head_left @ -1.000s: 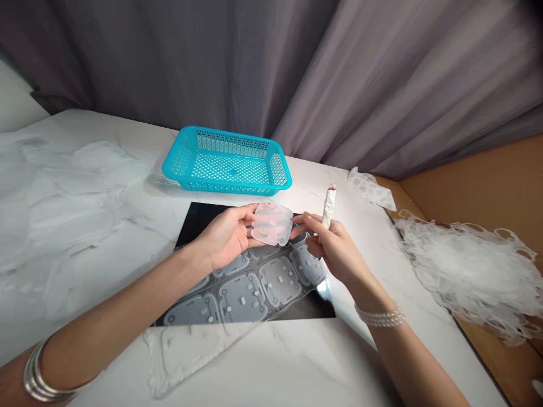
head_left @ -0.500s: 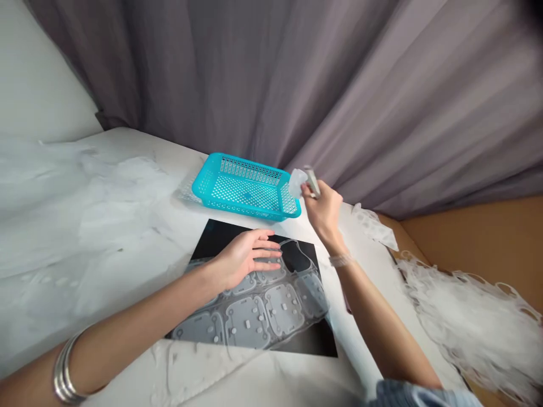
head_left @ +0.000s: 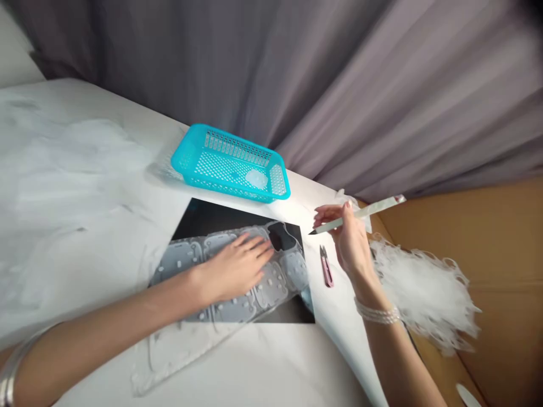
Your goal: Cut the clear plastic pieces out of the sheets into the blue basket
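Note:
My left hand (head_left: 236,267) lies flat with fingers stretched out on a translucent silicone sheet of moulded pads (head_left: 283,271), which rests on a black mat (head_left: 212,217). My right hand (head_left: 350,240) hovers just right of the mat, fingers pinched round a thin white craft knife (head_left: 368,212) whose tip points left toward the sheet. One cut-out translucent pad (head_left: 257,179) lies inside the turquoise basket (head_left: 199,154) behind the mat.
Small pink snips (head_left: 326,265) lie on the white table beside the mat. A heap of white silicone trimmings (head_left: 424,288) sits to the right over a brown cardboard surface (head_left: 500,271). More translucent sheets (head_left: 63,164) cover the table's left. A grey curtain hangs behind.
My right hand dropped the cut pad into the basket and came back down beside the mat with the knife. My left hand moved from holding the pad to pressing on the sheet.

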A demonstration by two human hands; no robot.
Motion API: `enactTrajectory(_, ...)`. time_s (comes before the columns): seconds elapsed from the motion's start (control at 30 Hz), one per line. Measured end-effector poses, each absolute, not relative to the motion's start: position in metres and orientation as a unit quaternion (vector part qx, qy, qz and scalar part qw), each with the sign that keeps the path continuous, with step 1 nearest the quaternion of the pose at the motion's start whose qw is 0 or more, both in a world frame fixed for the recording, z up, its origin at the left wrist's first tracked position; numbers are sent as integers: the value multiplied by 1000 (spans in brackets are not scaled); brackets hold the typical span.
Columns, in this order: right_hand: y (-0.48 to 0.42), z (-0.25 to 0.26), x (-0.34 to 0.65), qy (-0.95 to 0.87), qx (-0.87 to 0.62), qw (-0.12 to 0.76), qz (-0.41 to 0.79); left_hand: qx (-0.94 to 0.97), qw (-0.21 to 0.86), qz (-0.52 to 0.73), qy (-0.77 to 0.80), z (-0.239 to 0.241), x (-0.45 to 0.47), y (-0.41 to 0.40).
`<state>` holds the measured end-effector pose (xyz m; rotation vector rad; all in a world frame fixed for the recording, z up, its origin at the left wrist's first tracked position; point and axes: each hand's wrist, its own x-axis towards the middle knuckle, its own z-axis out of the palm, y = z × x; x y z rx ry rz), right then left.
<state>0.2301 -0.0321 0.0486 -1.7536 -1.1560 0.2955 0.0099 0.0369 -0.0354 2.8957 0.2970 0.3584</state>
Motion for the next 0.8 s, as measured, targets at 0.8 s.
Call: enactTrajectory(0.8, -101, -14, 186, -617, -706, 336, 92, 993, 42, 86, 69, -31, 3, 13)
